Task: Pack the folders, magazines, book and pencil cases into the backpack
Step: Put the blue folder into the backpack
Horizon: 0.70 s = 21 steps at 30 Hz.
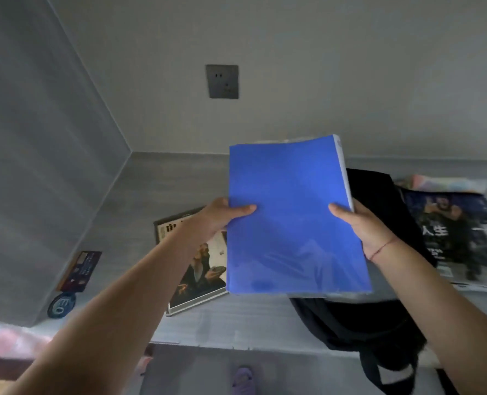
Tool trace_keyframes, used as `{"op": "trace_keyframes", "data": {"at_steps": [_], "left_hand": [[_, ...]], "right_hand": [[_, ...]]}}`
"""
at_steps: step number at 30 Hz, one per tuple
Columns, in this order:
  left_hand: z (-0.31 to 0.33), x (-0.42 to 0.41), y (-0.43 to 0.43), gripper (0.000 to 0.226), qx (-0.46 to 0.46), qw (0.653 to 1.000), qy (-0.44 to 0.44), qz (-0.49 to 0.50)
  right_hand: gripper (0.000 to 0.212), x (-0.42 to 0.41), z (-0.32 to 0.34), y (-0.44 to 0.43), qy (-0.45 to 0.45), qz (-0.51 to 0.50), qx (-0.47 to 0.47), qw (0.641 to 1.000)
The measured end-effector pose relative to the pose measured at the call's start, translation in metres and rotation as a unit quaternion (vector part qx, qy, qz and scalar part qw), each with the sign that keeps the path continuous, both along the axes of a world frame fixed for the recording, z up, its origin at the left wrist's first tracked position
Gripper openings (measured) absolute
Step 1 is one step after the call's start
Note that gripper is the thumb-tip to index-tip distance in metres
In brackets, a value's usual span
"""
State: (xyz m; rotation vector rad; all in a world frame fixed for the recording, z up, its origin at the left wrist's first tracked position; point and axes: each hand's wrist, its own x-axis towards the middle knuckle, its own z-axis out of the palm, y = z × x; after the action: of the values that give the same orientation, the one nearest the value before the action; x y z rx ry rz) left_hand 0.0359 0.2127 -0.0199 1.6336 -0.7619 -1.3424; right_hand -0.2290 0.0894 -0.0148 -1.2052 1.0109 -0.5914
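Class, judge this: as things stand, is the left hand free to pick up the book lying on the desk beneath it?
Probably not yet. The left hand grips the blue folder together with the right hand. The book lies partly under that folder, so the hand must let go first.

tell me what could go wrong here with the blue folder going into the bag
The blue folder is pinched only at its side edges by the left hand and right hand, and loose white sheets show along its right edge, so they might slip out if it tilts. It also hides most of the black backpack, so the opening could be missed and a corner might catch.
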Motion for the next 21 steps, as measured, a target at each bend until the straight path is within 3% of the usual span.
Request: {"op": "trace_keyframes", "data": {"at_steps": [3,6,8,9,11,14,16,19,21], "left_hand": [[-0.003,-0.046,-0.026,0.015,0.035,0.997,-0.03,-0.057],[-0.007,-0.092,-0.052,0.025,0.004,0.999,-0.045,-0.01],[-0.014,-0.114,-0.064,0.021,-0.029,0.98,-0.198,-0.015],[-0.02,-0.122,-0.067,0.034,-0.046,0.944,-0.323,-0.05],[-0.029,-0.137,-0.07,0.066,-0.077,0.833,-0.519,-0.179],[-0.051,-0.163,-0.074,0.094,-0.094,0.68,-0.645,-0.336],[-0.066,-0.175,-0.076,0.094,-0.083,0.627,-0.69,-0.352],[-0.078,-0.185,-0.089,0.083,-0.072,0.59,-0.735,-0.328],[-0.083,-0.189,-0.1,0.078,-0.057,0.551,-0.76,-0.34]], "right_hand": [[0.039,-0.062,-0.006,-0.006,0.014,-0.047,0.036,0.998],[0.038,-0.122,-0.008,-0.007,0.029,-0.068,0.06,0.996],[0.037,-0.158,-0.011,-0.003,0.037,-0.076,0.076,0.994],[0.036,-0.174,-0.014,-0.001,0.047,-0.08,0.083,0.992],[0.036,-0.203,-0.024,0.005,0.07,-0.093,0.098,0.988],[0.033,-0.234,-0.036,0.014,0.086,-0.077,0.13,0.985],[0.029,-0.247,-0.043,0.021,0.109,-0.051,0.142,0.983],[0.012,-0.26,-0.053,0.028,0.118,-0.033,0.161,0.979],[0.012,-0.265,-0.057,0.032,0.123,-0.02,0.172,0.977]]}}
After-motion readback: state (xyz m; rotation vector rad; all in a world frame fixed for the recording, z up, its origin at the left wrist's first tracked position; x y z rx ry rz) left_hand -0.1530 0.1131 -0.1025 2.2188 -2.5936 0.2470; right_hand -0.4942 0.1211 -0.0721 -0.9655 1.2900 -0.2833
